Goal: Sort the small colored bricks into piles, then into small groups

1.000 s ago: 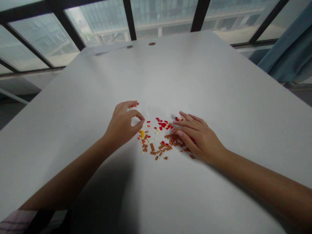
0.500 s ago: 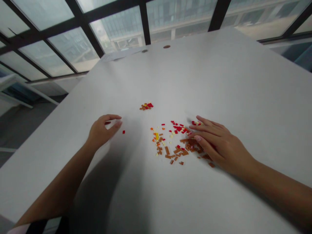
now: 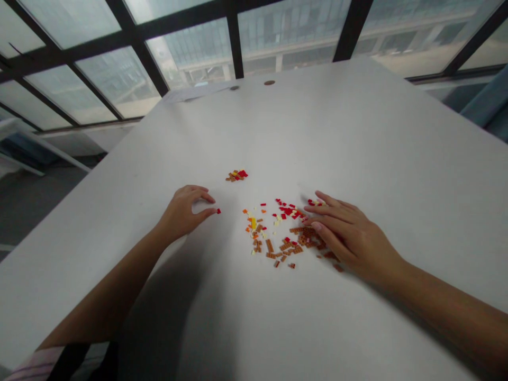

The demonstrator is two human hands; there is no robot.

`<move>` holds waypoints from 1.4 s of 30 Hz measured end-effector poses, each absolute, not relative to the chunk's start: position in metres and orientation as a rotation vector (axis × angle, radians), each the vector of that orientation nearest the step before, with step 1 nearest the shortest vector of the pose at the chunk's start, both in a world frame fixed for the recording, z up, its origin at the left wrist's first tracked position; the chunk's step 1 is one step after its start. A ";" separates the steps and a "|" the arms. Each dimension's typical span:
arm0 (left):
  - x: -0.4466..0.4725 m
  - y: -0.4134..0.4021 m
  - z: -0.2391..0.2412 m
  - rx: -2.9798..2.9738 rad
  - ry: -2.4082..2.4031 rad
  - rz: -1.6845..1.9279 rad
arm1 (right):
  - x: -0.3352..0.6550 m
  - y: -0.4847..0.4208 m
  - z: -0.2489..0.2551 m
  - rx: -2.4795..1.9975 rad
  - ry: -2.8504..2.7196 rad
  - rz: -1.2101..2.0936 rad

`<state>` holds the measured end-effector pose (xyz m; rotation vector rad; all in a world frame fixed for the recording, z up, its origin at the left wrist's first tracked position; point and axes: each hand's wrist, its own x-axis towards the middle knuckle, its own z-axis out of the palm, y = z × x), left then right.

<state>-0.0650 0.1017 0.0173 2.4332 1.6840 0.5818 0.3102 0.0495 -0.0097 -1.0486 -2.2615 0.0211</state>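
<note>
On the white table (image 3: 273,143), my left hand (image 3: 182,212) is curved, with a gap between thumb and fingertips. A small red building brick (image 3: 218,211) is right at the tip of that thumb; whether it rests on the table I cannot tell. My right hand (image 3: 353,233) has its fingers stretched out over the right side of a scatter of toy bricks. Under and beside those fingers are brown bricks (image 3: 305,238), partly hidden, and red bricks (image 3: 288,211). Nothing shows gripped in the right hand.
A small separate pile of brown, red and yellow bricks (image 3: 237,175) lies farther back. Orange and cream bits surround a yellow brick (image 3: 253,223) at the scatter's left. White sheets (image 3: 194,93) lie at the far edge, before the windows.
My left hand has moved right, and the small red brick has shifted right with it to the thumb tip. My right hand stays over the bricks. The view has tilted slightly.
</note>
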 end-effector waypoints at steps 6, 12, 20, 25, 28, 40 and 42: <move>-0.052 0.103 0.022 2.451 1.642 0.524 | 0.310 0.049 -0.007 -1.037 -2.275 0.032; -0.051 0.099 0.025 2.466 1.455 0.462 | 0.309 0.048 -0.007 -1.036 -2.263 0.072; -0.043 0.117 0.017 2.468 1.532 0.527 | 0.309 0.049 -0.005 -1.030 -2.268 0.066; -0.018 0.146 0.006 2.476 1.739 0.679 | 0.310 0.049 -0.005 -1.026 -2.278 0.051; -0.009 0.150 0.002 2.469 1.893 0.853 | 0.309 0.049 -0.004 -1.021 -2.283 0.040; -0.015 0.122 -0.002 2.680 1.908 0.730 | 0.308 0.049 -0.004 -1.000 -2.299 0.034; -0.013 0.123 -0.002 2.708 1.901 0.687 | 0.308 0.049 -0.003 -0.992 -2.301 0.007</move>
